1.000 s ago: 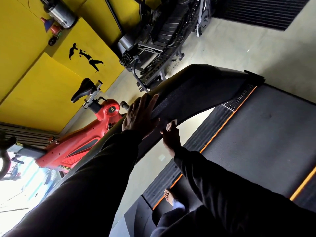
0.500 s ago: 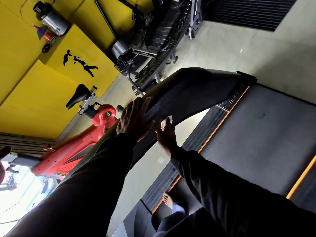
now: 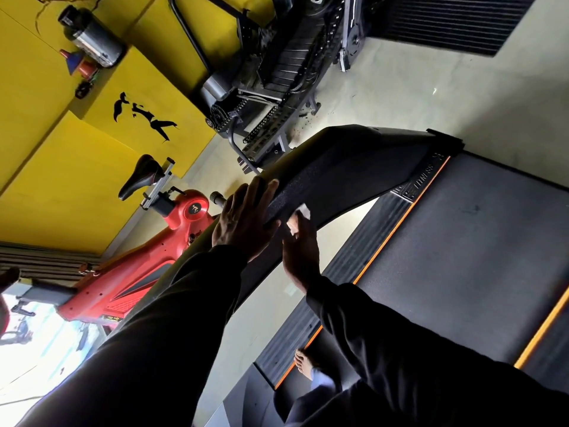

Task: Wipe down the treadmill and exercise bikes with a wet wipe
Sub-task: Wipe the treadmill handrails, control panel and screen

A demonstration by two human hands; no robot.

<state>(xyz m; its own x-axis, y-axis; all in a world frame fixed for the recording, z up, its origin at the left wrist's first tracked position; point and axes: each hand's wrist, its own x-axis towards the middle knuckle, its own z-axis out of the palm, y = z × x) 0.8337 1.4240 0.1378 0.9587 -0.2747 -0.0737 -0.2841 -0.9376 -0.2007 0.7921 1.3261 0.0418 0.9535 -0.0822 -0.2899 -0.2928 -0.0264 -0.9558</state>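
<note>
Treadmill (image 3: 480, 251): under you, side rail (image 3: 348, 177) being wiped
Left hand (image 3: 243, 223): you rested it flat, fingers straight, on the rail
Right hand (image 3: 300, 248): you pressed the wet wipe (image 3: 303, 211) against the rail
Next: probably slide toward the rail's base

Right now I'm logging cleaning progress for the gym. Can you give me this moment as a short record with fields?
Surface being wiped: black treadmill side arm
Left hand: flat on the arm's upper edge, fingers straight
Right hand: presses a white wet wipe to the arm's inner face
Treadmill belt: below the arm, orange edge stripes
Red exercise bike: beside the treadmill, untouched
Other: black chain-driven machine by the yellow wall
</note>
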